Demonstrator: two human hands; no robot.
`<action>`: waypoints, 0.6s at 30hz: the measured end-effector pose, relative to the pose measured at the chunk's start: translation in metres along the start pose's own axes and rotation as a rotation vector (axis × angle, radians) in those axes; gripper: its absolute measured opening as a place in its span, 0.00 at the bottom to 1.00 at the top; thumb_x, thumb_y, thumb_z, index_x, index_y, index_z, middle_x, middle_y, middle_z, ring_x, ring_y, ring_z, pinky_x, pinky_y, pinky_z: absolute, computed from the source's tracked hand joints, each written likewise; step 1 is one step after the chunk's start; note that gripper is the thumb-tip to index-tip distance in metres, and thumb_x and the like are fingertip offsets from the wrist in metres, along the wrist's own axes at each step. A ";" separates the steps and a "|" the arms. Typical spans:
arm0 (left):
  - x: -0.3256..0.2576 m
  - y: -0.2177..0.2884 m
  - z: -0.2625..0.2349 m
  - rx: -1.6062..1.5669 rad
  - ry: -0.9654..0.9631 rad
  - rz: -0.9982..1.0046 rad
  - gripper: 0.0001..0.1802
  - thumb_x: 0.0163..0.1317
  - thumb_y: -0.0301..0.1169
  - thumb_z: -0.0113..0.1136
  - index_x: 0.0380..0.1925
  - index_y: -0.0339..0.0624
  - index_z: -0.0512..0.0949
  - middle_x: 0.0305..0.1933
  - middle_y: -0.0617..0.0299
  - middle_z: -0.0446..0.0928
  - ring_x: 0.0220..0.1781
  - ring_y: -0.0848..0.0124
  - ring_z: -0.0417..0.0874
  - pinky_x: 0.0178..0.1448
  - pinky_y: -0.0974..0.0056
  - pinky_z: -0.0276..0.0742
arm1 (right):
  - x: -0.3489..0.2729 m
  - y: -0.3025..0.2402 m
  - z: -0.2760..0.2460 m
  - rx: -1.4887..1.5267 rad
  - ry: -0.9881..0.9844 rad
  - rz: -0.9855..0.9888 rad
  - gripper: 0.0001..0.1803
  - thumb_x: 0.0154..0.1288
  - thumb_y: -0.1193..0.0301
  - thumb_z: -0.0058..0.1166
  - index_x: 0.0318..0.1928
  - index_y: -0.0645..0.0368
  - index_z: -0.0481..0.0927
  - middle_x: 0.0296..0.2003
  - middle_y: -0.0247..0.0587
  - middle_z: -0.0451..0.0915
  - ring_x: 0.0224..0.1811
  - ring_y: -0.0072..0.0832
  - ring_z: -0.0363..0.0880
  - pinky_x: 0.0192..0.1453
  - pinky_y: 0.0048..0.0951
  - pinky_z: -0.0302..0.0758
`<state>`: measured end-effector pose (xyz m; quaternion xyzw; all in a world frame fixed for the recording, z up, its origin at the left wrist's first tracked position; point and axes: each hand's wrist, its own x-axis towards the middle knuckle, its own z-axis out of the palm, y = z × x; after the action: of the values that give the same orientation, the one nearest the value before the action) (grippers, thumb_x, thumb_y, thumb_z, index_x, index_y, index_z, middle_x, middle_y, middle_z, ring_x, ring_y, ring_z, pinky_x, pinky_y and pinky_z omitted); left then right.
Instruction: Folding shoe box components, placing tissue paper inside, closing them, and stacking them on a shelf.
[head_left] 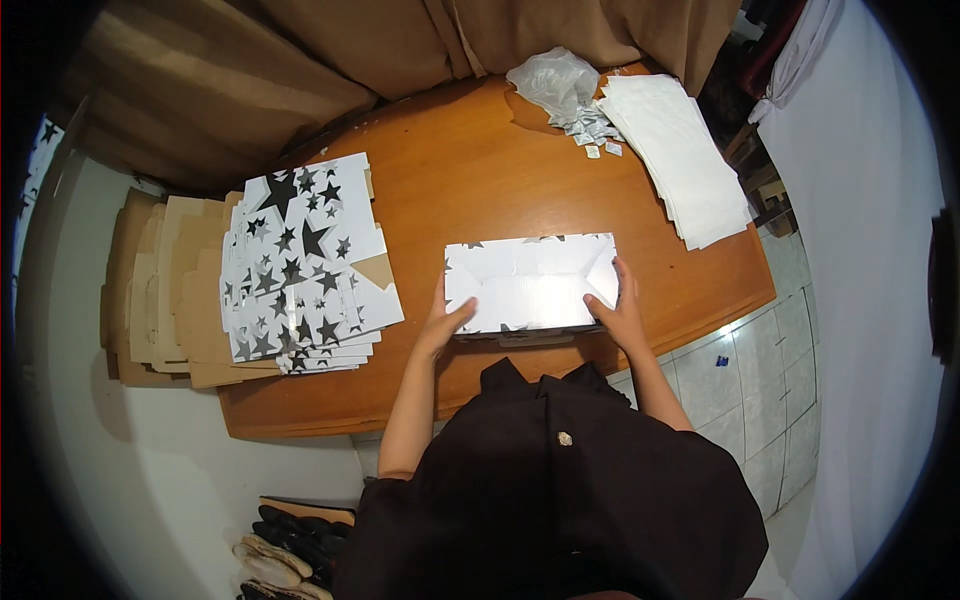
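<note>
The white box (530, 284) with dark stars lies between the person's 2 hands, at the near edge of the wooden table (480, 160); whether it rests fully on the wood or is slightly raised, I cannot tell. The left hand (445, 323) grasps its left end, thumb laid over the near left corner; the right hand (622, 312) grasps the right end the same way, thumb on the upper face.

For a good hold, I would judge, the 2 hands should press evenly at opposite ends, thumbs light so that the card does not crease, with the box kept level and square; a shift farther from the table edge would give it firmer support.

To the left lie a pile of flat star-printed cards (310, 250) and brown cardboard sheets (180, 285); at the far right are a stack of white paper (680, 160), small packets (594, 130) and a clear plastic bag (560, 82).

Most fingers are hidden behind the box's ends; glare washes out its upper face, so whether that is open or closed is unclear; the shoes (275, 560) at lower left are partly cut off.
</note>
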<state>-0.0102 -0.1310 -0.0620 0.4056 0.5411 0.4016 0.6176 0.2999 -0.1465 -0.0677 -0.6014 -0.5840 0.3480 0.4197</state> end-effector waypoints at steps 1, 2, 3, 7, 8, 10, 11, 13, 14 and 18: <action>0.000 0.002 0.005 0.065 0.018 0.013 0.48 0.55 0.37 0.62 0.68 0.38 0.44 0.66 0.48 0.57 0.68 0.60 0.58 0.68 0.61 0.54 | 0.001 0.007 0.004 0.083 0.033 -0.014 0.43 0.51 0.67 0.63 0.64 0.66 0.53 0.62 0.59 0.57 0.67 0.45 0.53 0.69 0.39 0.52; 0.000 0.003 0.008 0.129 0.037 0.023 0.49 0.52 0.32 0.65 0.68 0.39 0.44 0.65 0.49 0.59 0.67 0.60 0.60 0.67 0.60 0.57 | 0.002 0.011 0.007 0.167 0.064 -0.027 0.43 0.50 0.70 0.63 0.64 0.66 0.54 0.61 0.59 0.60 0.66 0.45 0.56 0.69 0.39 0.53; 0.001 0.004 0.009 0.128 0.040 0.022 0.49 0.52 0.32 0.65 0.68 0.39 0.44 0.65 0.49 0.59 0.67 0.60 0.60 0.67 0.60 0.57 | 0.002 0.013 0.008 0.167 0.061 -0.026 0.43 0.50 0.70 0.63 0.64 0.66 0.54 0.61 0.59 0.60 0.66 0.45 0.56 0.69 0.39 0.53; 0.004 0.001 0.009 -0.010 0.040 0.056 0.50 0.45 0.24 0.68 0.67 0.39 0.51 0.61 0.51 0.65 0.63 0.60 0.67 0.64 0.60 0.63 | 0.003 0.010 0.007 0.098 0.040 -0.045 0.41 0.48 0.73 0.62 0.62 0.65 0.58 0.58 0.58 0.63 0.64 0.45 0.60 0.67 0.37 0.57; 0.004 0.000 0.008 -0.010 0.011 0.091 0.49 0.45 0.23 0.68 0.67 0.40 0.51 0.60 0.51 0.66 0.61 0.61 0.68 0.64 0.61 0.64 | 0.002 0.005 0.007 0.053 0.028 -0.022 0.40 0.47 0.74 0.62 0.61 0.65 0.60 0.58 0.57 0.64 0.64 0.44 0.61 0.67 0.37 0.57; 0.004 -0.002 0.008 0.008 0.026 0.070 0.49 0.45 0.23 0.67 0.67 0.39 0.51 0.61 0.50 0.66 0.62 0.61 0.68 0.64 0.61 0.63 | 0.000 -0.008 0.003 0.006 0.009 0.001 0.39 0.47 0.74 0.62 0.61 0.65 0.61 0.58 0.57 0.64 0.63 0.44 0.61 0.66 0.37 0.58; 0.004 -0.001 0.008 0.031 0.036 0.054 0.49 0.45 0.22 0.67 0.67 0.39 0.50 0.61 0.50 0.65 0.62 0.61 0.68 0.64 0.61 0.63 | -0.001 -0.012 0.002 -0.039 -0.003 0.021 0.38 0.47 0.74 0.62 0.60 0.64 0.62 0.57 0.56 0.65 0.63 0.44 0.62 0.66 0.37 0.59; 0.003 -0.004 0.009 0.074 0.057 0.075 0.48 0.48 0.23 0.65 0.67 0.38 0.50 0.61 0.50 0.65 0.63 0.62 0.66 0.65 0.60 0.62 | -0.002 -0.006 0.003 -0.031 0.015 -0.003 0.37 0.48 0.73 0.62 0.60 0.65 0.63 0.57 0.55 0.65 0.62 0.44 0.62 0.66 0.37 0.59; 0.005 -0.006 0.009 0.115 0.078 0.098 0.46 0.50 0.24 0.64 0.67 0.37 0.49 0.62 0.50 0.64 0.64 0.62 0.65 0.66 0.60 0.61 | -0.001 -0.002 0.003 -0.023 0.034 -0.030 0.36 0.49 0.72 0.61 0.60 0.65 0.63 0.56 0.55 0.66 0.62 0.44 0.63 0.66 0.36 0.59; -0.009 -0.037 -0.001 -0.086 0.209 0.263 0.40 0.58 0.31 0.59 0.66 0.34 0.49 0.63 0.48 0.63 0.66 0.62 0.62 0.68 0.61 0.56 | -0.003 0.010 0.005 0.052 0.038 -0.027 0.34 0.52 0.71 0.58 0.60 0.65 0.63 0.56 0.54 0.66 0.63 0.43 0.62 0.66 0.36 0.58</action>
<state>-0.0098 -0.1519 -0.0940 0.4019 0.5272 0.5417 0.5169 0.2998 -0.1486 -0.0794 -0.5889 -0.5746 0.3458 0.4511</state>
